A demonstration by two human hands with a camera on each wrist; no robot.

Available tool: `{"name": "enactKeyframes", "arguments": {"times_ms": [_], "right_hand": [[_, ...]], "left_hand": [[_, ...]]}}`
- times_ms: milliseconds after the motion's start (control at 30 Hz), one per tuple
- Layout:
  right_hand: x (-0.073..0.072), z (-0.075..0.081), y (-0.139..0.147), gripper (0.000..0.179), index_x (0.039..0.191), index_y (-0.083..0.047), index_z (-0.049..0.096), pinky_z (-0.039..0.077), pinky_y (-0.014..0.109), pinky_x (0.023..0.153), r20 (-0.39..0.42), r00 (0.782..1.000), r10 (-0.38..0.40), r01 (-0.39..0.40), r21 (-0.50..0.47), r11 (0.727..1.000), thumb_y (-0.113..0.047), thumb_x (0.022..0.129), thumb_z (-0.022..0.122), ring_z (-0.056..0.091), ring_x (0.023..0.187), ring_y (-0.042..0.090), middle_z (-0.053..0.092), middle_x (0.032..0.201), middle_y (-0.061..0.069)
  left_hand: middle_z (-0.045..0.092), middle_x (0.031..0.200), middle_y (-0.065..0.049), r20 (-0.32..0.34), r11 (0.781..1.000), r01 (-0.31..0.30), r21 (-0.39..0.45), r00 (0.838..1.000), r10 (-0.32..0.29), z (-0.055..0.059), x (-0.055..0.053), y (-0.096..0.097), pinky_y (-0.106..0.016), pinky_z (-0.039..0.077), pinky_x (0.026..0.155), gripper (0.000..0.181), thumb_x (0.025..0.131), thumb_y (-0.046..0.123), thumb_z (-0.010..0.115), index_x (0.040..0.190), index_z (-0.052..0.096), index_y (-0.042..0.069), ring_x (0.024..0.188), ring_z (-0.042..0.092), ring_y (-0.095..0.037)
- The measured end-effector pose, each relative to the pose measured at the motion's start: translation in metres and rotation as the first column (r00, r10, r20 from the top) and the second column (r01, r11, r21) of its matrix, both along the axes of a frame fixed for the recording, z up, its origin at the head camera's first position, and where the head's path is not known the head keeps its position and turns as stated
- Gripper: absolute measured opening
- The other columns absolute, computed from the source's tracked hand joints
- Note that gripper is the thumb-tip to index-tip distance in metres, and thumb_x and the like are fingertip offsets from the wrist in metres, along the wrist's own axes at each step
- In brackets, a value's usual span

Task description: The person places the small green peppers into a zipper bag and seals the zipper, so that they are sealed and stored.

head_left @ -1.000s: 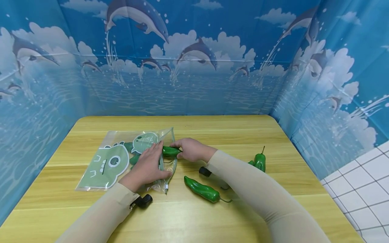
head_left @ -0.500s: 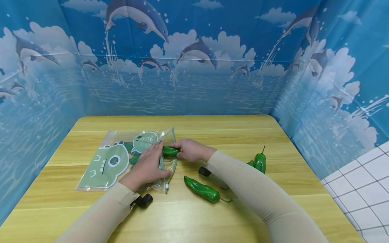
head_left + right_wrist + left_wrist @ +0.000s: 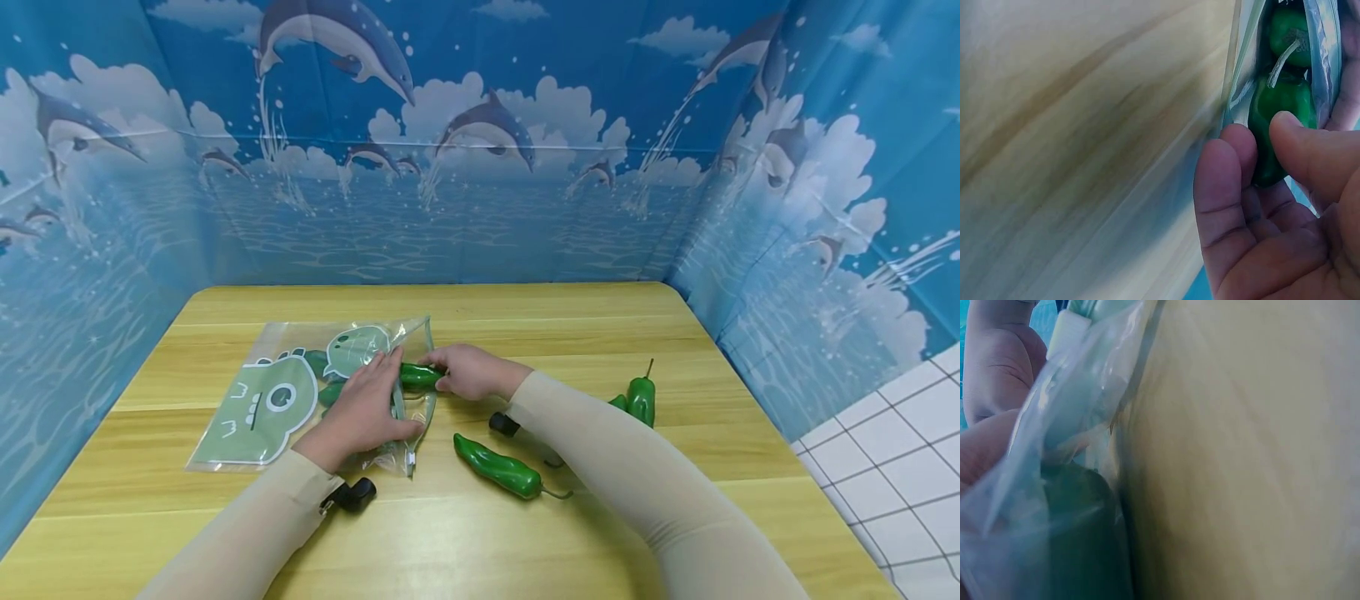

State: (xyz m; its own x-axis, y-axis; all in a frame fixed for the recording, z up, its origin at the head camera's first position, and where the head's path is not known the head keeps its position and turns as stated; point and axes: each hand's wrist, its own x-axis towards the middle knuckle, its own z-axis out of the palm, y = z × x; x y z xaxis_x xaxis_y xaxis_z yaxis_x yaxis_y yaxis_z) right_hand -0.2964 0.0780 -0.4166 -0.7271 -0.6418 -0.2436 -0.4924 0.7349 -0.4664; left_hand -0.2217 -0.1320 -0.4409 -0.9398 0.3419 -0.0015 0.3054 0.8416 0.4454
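A clear zip bag (image 3: 232, 425) printed with green cartoon dinosaurs lies flat on the left half of the table. Green peppers (image 3: 331, 393) show through its film. My left hand (image 3: 363, 412) rests on the bag near its mouth, fingers extended and thumb out to the side. At that mouth, my right hand (image 3: 472, 372) pinches a green pepper (image 3: 420, 377) between thumb and fingers. The right wrist view shows this pepper (image 3: 1279, 103) partly between the bag's edges, with another stemmed pepper (image 3: 1291, 37) behind it. In the left wrist view, film covers a dark green shape (image 3: 1082, 531).
A loose green pepper (image 3: 498, 468) lies in front of the bag's mouth. More peppers (image 3: 641, 400) are at the right, partly behind the right sleeve (image 3: 622, 458). Black wrist cameras (image 3: 356, 497) sit under the wrists. A dolphin-print curtain (image 3: 465, 225) surrounds the wooden table (image 3: 420, 542).
Almost nothing differs. My right hand and the pepper it pinches have shifted very slightly at the bag's mouth; my left hand stays in place.
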Motion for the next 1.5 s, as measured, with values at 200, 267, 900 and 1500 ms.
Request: {"name": "enactKeyframes", "arguments": {"times_ms": [200, 267, 900, 1500], "right_hand": [[-0.0001, 0.0018, 0.0012, 0.050, 0.156, -0.016, 0.053, 0.049, 0.043, 0.117, 0.012, 1.000, 0.001, -0.001, -0.013, 1.000, -0.012, 0.107, 0.061, 0.057, 0.141, 0.025, 0.061, 0.152, 0.007], [-0.0005, 0.0015, 0.0015, 0.050, 0.156, -0.016, 0.053, 0.049, 0.043, 0.117, 0.011, 1.000, 0.006, -0.006, -0.014, 1.000, -0.012, 0.107, 0.061, 0.056, 0.142, 0.025, 0.061, 0.153, 0.007], [-0.0004, 0.0005, 0.0011, 0.051, 0.157, -0.014, 0.051, 0.046, 0.043, 0.120, 0.021, 0.999, 0.043, -0.042, -0.044, 0.998, -0.013, 0.107, 0.061, 0.053, 0.146, 0.025, 0.057, 0.157, 0.006], [-0.0015, -0.0026, -0.0044, 0.049, 0.154, -0.013, 0.055, 0.050, 0.041, 0.115, 0.080, 0.997, 0.009, -0.003, -0.084, 0.996, -0.012, 0.106, 0.063, 0.059, 0.139, 0.024, 0.062, 0.151, 0.006]], "left_hand": [[0.017, 0.177, -0.015, 0.009, 1.000, -0.001, 0.002, 1.000, 0.001, -0.0007, -0.0015, -0.0009, -0.061, 0.012, 0.132, 0.128, 0.080, 0.056, 0.085, 0.170, 0.007, 0.007, 0.165, 0.010, -0.037], [0.017, 0.177, -0.015, 0.013, 1.000, -0.001, 0.002, 1.000, 0.001, -0.0011, -0.0020, -0.0009, -0.061, 0.012, 0.132, 0.128, 0.081, 0.056, 0.084, 0.170, 0.007, 0.007, 0.165, 0.009, -0.037], [0.015, 0.177, -0.013, 0.027, 1.000, 0.014, 0.023, 1.000, -0.015, 0.0010, -0.0021, -0.0012, -0.062, 0.010, 0.132, 0.127, 0.082, 0.054, 0.085, 0.171, 0.006, 0.009, 0.165, 0.008, -0.037], [0.014, 0.177, -0.014, 0.015, 0.999, 0.017, 0.028, 1.000, -0.017, 0.0023, -0.0028, -0.0008, -0.062, 0.011, 0.132, 0.126, 0.082, 0.053, 0.086, 0.170, 0.008, 0.008, 0.165, 0.009, -0.038]]}}
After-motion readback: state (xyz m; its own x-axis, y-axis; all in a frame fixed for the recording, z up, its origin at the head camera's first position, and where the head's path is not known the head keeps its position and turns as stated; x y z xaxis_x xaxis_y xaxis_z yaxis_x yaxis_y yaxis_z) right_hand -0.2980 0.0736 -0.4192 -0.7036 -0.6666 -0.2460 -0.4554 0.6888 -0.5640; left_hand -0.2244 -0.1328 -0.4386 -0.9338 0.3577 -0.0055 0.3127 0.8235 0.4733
